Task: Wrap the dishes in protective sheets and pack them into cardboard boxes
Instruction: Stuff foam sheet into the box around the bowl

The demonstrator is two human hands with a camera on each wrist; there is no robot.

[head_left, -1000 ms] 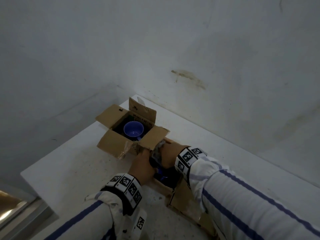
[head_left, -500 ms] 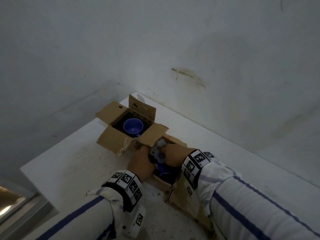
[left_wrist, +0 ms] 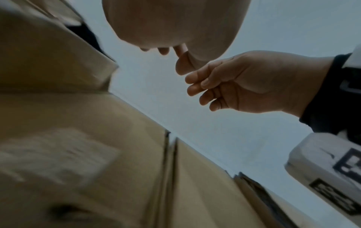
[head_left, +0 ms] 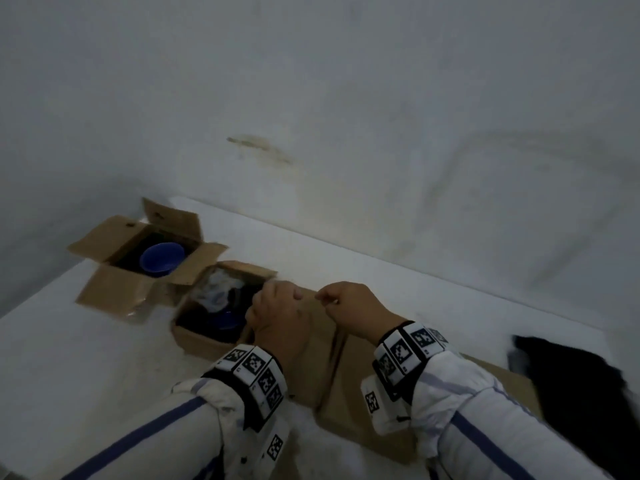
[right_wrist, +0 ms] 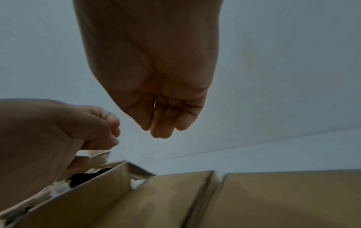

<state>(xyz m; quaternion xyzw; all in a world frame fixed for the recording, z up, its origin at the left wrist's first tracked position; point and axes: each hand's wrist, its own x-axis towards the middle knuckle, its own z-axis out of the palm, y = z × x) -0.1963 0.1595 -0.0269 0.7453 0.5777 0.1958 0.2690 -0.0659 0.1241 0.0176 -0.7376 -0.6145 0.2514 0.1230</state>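
We pinch the near box's [head_left: 207,336] stiff cardboard flap [right_wrist: 98,156] with our left hand [head_left: 277,317]; right hand [head_left: 349,308] loosely curled, empty. Crumpled sheet [head_left: 216,289] covers blue dish [head_left: 225,320] inside.

from my head, the wide camera looks down and forward over both my forearms at the white tabletop [head_left: 86,358] and the corner walls. the camera on my left wrist sits low, facing up past my left hand [left_wrist: 171,23] toward my right hand [left_wrist: 254,86]. my right wrist camera looks up likewise. all three share the brown cardboard flaps [right_wrist: 273,200].
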